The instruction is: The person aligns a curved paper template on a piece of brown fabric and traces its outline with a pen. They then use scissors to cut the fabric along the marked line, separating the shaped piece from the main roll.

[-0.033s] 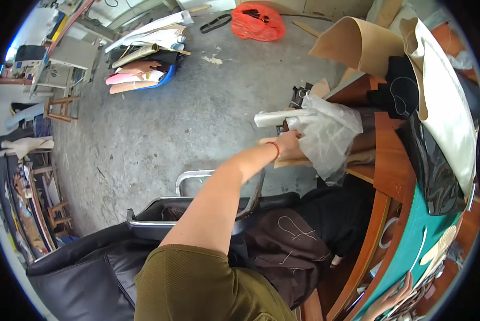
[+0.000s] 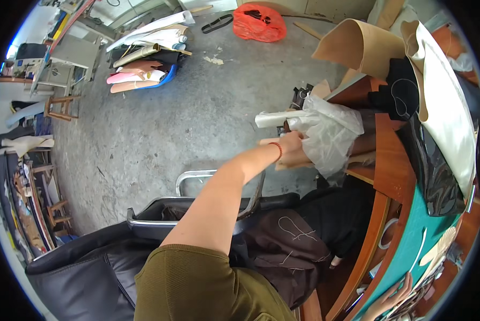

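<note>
My left arm, in an olive sleeve, reaches out to the rolled sheets beside the desk. The left hand [image 2: 290, 143], with a red bead bracelet at the wrist, has its fingers curled in among the roll ends. What they grip is hidden. Crumpled clear plastic [image 2: 333, 134] drapes over the rolls right by the fingertips. A white roll [image 2: 276, 118] sticks out just beyond the hand, and tan rolls [image 2: 294, 159] lie beneath it. At lower right my right hand [image 2: 392, 298] lies on the green mat [image 2: 423, 235], fingers stretched out, next to a cream strip.
A black chair with a metal armrest [image 2: 184, 219] stands under my left arm. Brown cloth [image 2: 288, 241] with loose threads covers my lap. Tan sheet [image 2: 376, 48], white sheet [image 2: 446, 91] and black glossy material [image 2: 435, 176] overhang the desk. Rolls [image 2: 143, 69] and a red bag [image 2: 258, 29] sit on the floor.
</note>
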### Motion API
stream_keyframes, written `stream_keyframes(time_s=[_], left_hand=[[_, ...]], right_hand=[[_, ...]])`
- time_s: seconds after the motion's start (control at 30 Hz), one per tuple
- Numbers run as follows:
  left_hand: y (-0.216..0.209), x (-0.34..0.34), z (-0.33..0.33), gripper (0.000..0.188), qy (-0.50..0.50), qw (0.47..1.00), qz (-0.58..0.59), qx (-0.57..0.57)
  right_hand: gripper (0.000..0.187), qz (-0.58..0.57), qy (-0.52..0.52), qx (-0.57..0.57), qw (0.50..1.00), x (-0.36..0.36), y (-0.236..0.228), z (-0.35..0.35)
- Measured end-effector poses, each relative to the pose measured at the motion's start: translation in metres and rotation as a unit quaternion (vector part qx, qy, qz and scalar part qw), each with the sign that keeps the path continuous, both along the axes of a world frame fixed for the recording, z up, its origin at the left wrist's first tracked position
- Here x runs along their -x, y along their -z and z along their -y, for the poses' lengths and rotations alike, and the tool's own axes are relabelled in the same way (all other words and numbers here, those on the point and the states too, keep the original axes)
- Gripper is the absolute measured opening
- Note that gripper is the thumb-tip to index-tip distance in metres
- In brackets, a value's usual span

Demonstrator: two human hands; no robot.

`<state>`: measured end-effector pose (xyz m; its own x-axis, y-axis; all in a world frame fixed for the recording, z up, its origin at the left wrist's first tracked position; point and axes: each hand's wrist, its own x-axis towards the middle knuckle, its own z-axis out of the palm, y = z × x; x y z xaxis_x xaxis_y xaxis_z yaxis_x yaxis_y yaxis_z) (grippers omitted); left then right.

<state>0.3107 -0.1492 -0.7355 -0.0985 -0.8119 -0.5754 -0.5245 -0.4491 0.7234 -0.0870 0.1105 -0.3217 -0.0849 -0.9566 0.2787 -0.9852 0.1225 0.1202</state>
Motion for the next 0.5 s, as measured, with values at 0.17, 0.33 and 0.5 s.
stream_keyframes(time_s=[0.17,0.33,0.5], left_hand=[[-0.029,0.015,0.017,0.032,-0.028,0.987,0.143,0.063],[-0.044,-0.011,0.040,0.033,-0.175,0.948,0.195,0.179],[-0.036,-0.029,0.065,0.059,-0.316,0.928,0.173,0.092]], right_hand=[[0.028,0.005,0.005,0.030,1.000,-0.017,-0.002,0.010],[0.033,0.022,0.015,0.037,0.999,0.001,0.004,0.000],[0.036,0.001,-0.005,0.027,1.000,0.003,0.002,0.001]])
